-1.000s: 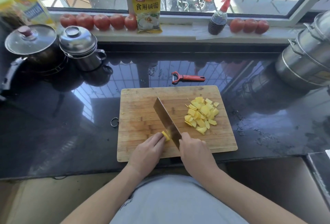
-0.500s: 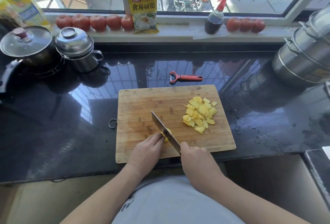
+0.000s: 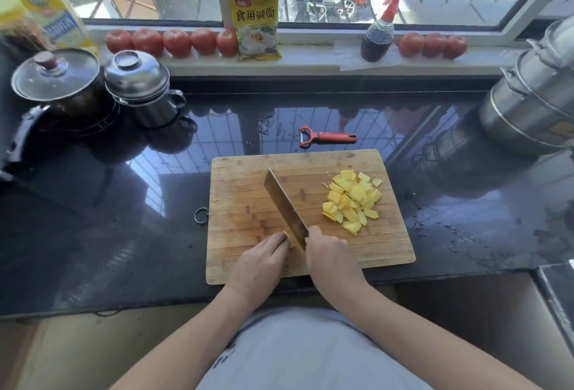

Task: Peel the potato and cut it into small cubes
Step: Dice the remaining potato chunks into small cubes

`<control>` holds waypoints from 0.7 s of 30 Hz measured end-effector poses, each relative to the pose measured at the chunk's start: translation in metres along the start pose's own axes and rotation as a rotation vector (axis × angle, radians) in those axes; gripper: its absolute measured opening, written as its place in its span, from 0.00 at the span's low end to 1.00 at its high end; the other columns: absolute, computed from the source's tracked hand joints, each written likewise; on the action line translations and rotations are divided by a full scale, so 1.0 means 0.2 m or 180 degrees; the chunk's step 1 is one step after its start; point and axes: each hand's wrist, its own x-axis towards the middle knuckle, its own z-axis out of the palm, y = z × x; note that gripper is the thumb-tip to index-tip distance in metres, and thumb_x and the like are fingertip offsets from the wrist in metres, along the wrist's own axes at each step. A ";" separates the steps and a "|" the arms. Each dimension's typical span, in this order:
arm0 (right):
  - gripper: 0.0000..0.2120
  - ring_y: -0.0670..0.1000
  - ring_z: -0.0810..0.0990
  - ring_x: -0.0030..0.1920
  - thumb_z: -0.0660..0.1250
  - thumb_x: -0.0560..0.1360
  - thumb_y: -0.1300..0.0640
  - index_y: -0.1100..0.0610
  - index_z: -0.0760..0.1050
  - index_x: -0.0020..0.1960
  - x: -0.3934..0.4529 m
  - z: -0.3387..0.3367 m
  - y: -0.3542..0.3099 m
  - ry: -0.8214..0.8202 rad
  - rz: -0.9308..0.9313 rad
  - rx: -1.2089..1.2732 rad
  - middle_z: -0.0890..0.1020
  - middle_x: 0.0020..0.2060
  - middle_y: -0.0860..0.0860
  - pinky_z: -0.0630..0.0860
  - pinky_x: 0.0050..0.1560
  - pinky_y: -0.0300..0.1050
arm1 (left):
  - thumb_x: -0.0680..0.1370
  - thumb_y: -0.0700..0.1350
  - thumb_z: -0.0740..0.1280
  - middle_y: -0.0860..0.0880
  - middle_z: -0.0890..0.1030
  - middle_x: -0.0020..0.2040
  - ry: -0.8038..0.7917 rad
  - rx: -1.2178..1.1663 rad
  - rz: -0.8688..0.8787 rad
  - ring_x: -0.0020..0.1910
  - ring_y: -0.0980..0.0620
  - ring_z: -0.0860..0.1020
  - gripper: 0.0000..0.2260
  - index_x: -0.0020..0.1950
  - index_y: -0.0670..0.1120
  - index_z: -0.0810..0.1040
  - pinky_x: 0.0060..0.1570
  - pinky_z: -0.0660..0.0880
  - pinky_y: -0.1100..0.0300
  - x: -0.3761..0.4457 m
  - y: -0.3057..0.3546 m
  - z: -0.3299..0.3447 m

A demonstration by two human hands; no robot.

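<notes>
A wooden cutting board [image 3: 248, 203] lies on the black counter in front of me. A pile of yellow potato pieces [image 3: 352, 200] sits on its right half. My right hand [image 3: 329, 257] grips the handle of a cleaver [image 3: 284, 206], whose blade points away to the upper left. My left hand [image 3: 259, 260] holds down a small remaining potato piece [image 3: 288, 238] with curled fingers, right beside the blade's heel; most of that piece is hidden under the fingers.
A red peeler [image 3: 327, 138] lies just beyond the board. Two lidded pots [image 3: 136, 85] stand at the back left, a steel steamer [image 3: 534, 94] at the right. Tomatoes [image 3: 174, 41], a yellow packet [image 3: 256, 21] and a sauce bottle [image 3: 377, 38] line the windowsill.
The cleaver came down onto the potato piece half a second ago and is raised again now, blade showing its flat side. My left hand stays on the piece.
</notes>
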 end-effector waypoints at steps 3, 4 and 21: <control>0.08 0.50 0.83 0.30 0.64 0.81 0.59 0.51 0.68 0.46 -0.09 0.00 0.05 0.0156 -0.0112 -0.0129 0.80 0.31 0.48 0.77 0.29 0.42 | 0.73 0.36 0.76 0.44 0.83 0.59 0.0011 0.0019 -0.0070 0.55 0.47 0.84 0.15 0.60 0.40 0.83 0.46 0.82 0.57 -0.02 0.00 0.02; 0.09 0.49 0.82 0.28 0.66 0.80 0.59 0.51 0.67 0.45 -0.12 -0.01 0.05 0.0167 -0.0146 -0.0175 0.79 0.29 0.47 0.75 0.27 0.40 | 0.74 0.37 0.76 0.44 0.83 0.60 -0.0008 0.0013 -0.0074 0.55 0.47 0.84 0.15 0.60 0.41 0.83 0.47 0.82 0.57 -0.02 0.00 0.02; 0.13 0.58 0.82 0.52 0.63 0.77 0.68 0.55 0.65 0.55 -0.15 -0.19 -0.08 -0.0900 0.0030 -0.0216 0.82 0.50 0.55 0.71 0.41 0.45 | 0.69 0.33 0.75 0.46 0.83 0.57 0.0133 0.0003 0.0082 0.53 0.49 0.83 0.18 0.59 0.42 0.83 0.45 0.82 0.59 0.00 0.00 0.00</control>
